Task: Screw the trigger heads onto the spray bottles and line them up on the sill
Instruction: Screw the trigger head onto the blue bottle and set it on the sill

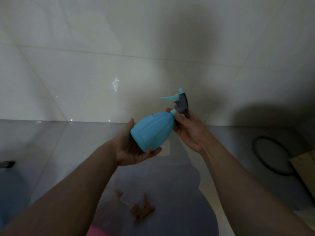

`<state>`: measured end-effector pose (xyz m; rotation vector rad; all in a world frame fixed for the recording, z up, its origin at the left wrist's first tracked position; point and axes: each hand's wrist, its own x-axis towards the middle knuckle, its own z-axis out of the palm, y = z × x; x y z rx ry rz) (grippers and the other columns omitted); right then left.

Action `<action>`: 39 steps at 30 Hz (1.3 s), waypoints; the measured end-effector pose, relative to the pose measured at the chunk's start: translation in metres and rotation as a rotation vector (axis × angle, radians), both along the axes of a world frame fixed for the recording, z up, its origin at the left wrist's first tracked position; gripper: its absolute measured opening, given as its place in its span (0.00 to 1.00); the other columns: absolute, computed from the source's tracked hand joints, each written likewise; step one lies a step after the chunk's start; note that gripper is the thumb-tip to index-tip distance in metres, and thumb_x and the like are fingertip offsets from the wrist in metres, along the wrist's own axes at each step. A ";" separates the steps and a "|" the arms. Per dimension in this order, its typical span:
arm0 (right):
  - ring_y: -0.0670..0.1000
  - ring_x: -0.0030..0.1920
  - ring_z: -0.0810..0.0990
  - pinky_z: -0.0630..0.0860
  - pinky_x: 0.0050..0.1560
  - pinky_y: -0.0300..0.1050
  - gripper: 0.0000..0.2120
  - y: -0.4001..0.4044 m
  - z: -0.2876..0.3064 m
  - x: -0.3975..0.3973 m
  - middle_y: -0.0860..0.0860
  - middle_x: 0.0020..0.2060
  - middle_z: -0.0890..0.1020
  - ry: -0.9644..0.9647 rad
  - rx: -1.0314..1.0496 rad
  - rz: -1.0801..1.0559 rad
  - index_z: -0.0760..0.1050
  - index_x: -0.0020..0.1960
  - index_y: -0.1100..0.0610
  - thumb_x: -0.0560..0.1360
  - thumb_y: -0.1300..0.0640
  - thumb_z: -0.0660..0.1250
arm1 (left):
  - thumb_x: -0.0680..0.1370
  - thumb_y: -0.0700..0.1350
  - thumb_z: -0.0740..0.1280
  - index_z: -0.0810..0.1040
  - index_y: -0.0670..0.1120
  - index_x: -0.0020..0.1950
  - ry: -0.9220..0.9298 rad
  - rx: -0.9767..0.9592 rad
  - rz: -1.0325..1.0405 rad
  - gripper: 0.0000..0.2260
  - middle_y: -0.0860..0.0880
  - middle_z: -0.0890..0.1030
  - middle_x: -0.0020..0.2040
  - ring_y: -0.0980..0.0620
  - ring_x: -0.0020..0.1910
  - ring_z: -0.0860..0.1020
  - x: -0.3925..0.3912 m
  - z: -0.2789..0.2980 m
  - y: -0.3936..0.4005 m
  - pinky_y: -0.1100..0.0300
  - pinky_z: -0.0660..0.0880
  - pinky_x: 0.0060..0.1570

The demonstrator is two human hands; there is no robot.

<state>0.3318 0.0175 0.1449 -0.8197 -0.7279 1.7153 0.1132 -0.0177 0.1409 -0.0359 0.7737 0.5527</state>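
A light blue ribbed spray bottle (152, 132) hangs tilted in the air at the middle of the head view, neck pointing up and right. My left hand (131, 150) cups its base from below, thumb and fingers curled round it. A blue and grey trigger head (181, 100) sits on the neck. My right hand (185, 128) grips the collar at the neck, fingers wrapped round it. An orange trigger head (143, 210) with a pale dip tube lies on the floor below, between my forearms.
A glossy pale tiled wall (102, 65) fills the upper half and meets the floor (68, 133) at mid height. A dark ring-shaped object (271, 155) and a brown board (305, 169) lie at right. A dark metal piece (6, 163) sits at the left edge.
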 end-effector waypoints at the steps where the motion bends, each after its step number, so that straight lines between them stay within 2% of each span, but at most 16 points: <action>1: 0.52 0.55 0.85 0.81 0.56 0.45 0.16 -0.001 0.001 0.001 0.56 0.55 0.85 0.017 -0.013 0.029 0.78 0.58 0.58 0.71 0.64 0.70 | 0.76 0.72 0.58 0.77 0.44 0.68 -0.022 0.022 -0.020 0.36 0.38 0.82 0.53 0.36 0.48 0.80 -0.002 0.000 -0.001 0.55 0.81 0.30; 5: 0.50 0.50 0.85 0.82 0.54 0.44 0.11 -0.004 0.000 0.003 0.53 0.48 0.86 0.000 -0.068 0.086 0.85 0.50 0.56 0.70 0.65 0.70 | 0.76 0.63 0.66 0.78 0.46 0.68 0.044 0.158 -0.043 0.28 0.39 0.81 0.55 0.38 0.48 0.80 -0.010 -0.003 -0.003 0.54 0.81 0.31; 9: 0.46 0.43 0.83 0.78 0.40 0.42 0.14 0.000 0.004 0.008 0.48 0.43 0.86 -0.254 -0.091 0.069 0.83 0.50 0.52 0.65 0.56 0.76 | 0.75 0.63 0.68 0.85 0.48 0.57 0.248 0.426 0.080 0.22 0.43 0.85 0.52 0.44 0.43 0.84 -0.006 -0.005 0.004 0.54 0.78 0.36; 12: 0.46 0.37 0.79 0.73 0.33 0.40 0.23 0.004 0.007 0.011 0.50 0.38 0.82 -0.460 -0.124 -0.014 0.80 0.54 0.56 0.63 0.50 0.80 | 0.73 0.61 0.72 0.77 0.48 0.67 0.495 0.728 0.177 0.26 0.43 0.82 0.63 0.47 0.54 0.84 0.005 0.001 0.005 0.52 0.81 0.42; 14: 0.46 0.31 0.78 0.71 0.27 0.38 0.20 0.006 0.007 0.009 0.51 0.34 0.80 -0.479 -0.192 -0.044 0.80 0.54 0.58 0.67 0.51 0.80 | 0.70 0.58 0.76 0.73 0.52 0.69 0.646 0.912 0.245 0.29 0.45 0.78 0.65 0.49 0.57 0.83 0.008 0.004 0.002 0.53 0.82 0.49; 17: 0.46 0.28 0.78 0.72 0.23 0.35 0.14 0.005 0.004 0.006 0.51 0.31 0.79 -0.402 -0.302 -0.041 0.80 0.50 0.58 0.71 0.52 0.77 | 0.74 0.59 0.73 0.61 0.61 0.77 0.745 1.178 0.159 0.34 0.54 0.74 0.65 0.56 0.55 0.82 0.008 0.010 -0.002 0.62 0.81 0.48; 19: 0.47 0.30 0.80 0.76 0.26 0.35 0.13 0.002 0.002 0.009 0.53 0.34 0.81 -0.331 -0.278 -0.041 0.80 0.53 0.60 0.73 0.54 0.76 | 0.75 0.70 0.61 0.53 0.63 0.80 0.763 1.100 0.012 0.36 0.55 0.70 0.71 0.55 0.57 0.80 0.004 0.015 0.001 0.60 0.80 0.50; 21: 0.47 0.35 0.83 0.79 0.33 0.37 0.14 -0.001 0.001 0.016 0.52 0.37 0.84 -0.279 -0.194 -0.051 0.79 0.56 0.61 0.73 0.57 0.75 | 0.70 0.79 0.50 0.63 0.59 0.77 0.681 0.821 -0.167 0.40 0.46 0.73 0.71 0.45 0.59 0.82 -0.002 0.021 0.005 0.49 0.81 0.51; 23: 0.47 0.38 0.84 0.81 0.39 0.39 0.17 -0.003 0.003 0.018 0.52 0.41 0.85 -0.273 -0.121 -0.041 0.79 0.57 0.59 0.70 0.57 0.76 | 0.69 0.79 0.50 0.70 0.57 0.70 0.649 0.686 -0.274 0.39 0.40 0.77 0.64 0.39 0.51 0.85 -0.008 0.026 0.004 0.47 0.83 0.45; 26: 0.47 0.38 0.83 0.77 0.35 0.41 0.17 -0.003 0.011 0.016 0.51 0.42 0.85 -0.426 -0.101 -0.061 0.80 0.56 0.56 0.70 0.52 0.77 | 0.75 0.70 0.61 0.60 0.58 0.78 0.647 0.818 -0.230 0.35 0.44 0.71 0.70 0.44 0.51 0.84 -0.011 0.022 0.004 0.55 0.83 0.43; 28: 0.46 0.33 0.81 0.74 0.30 0.39 0.16 -0.001 0.016 0.014 0.51 0.35 0.83 -0.496 -0.156 -0.101 0.80 0.53 0.57 0.71 0.50 0.78 | 0.74 0.57 0.73 0.49 0.62 0.81 0.757 1.055 -0.199 0.43 0.53 0.64 0.74 0.50 0.60 0.79 -0.009 0.017 -0.001 0.60 0.82 0.49; 30: 0.45 0.28 0.79 0.74 0.26 0.37 0.14 0.001 0.020 0.012 0.49 0.28 0.82 -0.500 -0.241 -0.113 0.80 0.49 0.59 0.71 0.51 0.77 | 0.70 0.45 0.80 0.49 0.58 0.82 0.994 1.345 -0.166 0.50 0.55 0.63 0.75 0.53 0.68 0.73 -0.009 0.010 -0.001 0.58 0.79 0.60; 32: 0.45 0.27 0.78 0.74 0.25 0.35 0.12 0.001 0.024 0.009 0.49 0.25 0.80 -0.416 -0.288 -0.133 0.80 0.47 0.59 0.72 0.52 0.77 | 0.68 0.47 0.81 0.50 0.58 0.81 0.998 1.469 -0.066 0.52 0.55 0.64 0.74 0.56 0.69 0.72 -0.005 0.007 -0.001 0.59 0.77 0.62; 34: 0.46 0.28 0.78 0.76 0.27 0.36 0.10 0.002 0.029 0.005 0.50 0.27 0.81 -0.358 -0.242 -0.140 0.80 0.48 0.60 0.73 0.55 0.76 | 0.68 0.62 0.77 0.52 0.62 0.80 0.737 1.220 0.074 0.48 0.53 0.68 0.74 0.57 0.62 0.78 0.003 0.011 -0.001 0.61 0.80 0.55; 36: 0.46 0.31 0.78 0.77 0.30 0.38 0.10 0.003 0.036 0.003 0.51 0.32 0.81 -0.375 -0.149 -0.135 0.80 0.50 0.59 0.73 0.56 0.76 | 0.71 0.73 0.65 0.66 0.56 0.76 0.504 0.810 0.062 0.38 0.45 0.76 0.70 0.50 0.57 0.83 0.005 0.017 0.003 0.54 0.82 0.53; 39: 0.47 0.30 0.76 0.74 0.30 0.40 0.11 0.007 0.046 0.005 0.52 0.33 0.80 -0.472 -0.075 -0.185 0.81 0.49 0.59 0.72 0.56 0.77 | 0.74 0.67 0.67 0.72 0.52 0.70 0.420 0.672 -0.061 0.29 0.39 0.78 0.65 0.41 0.55 0.85 -0.001 0.015 0.000 0.48 0.83 0.50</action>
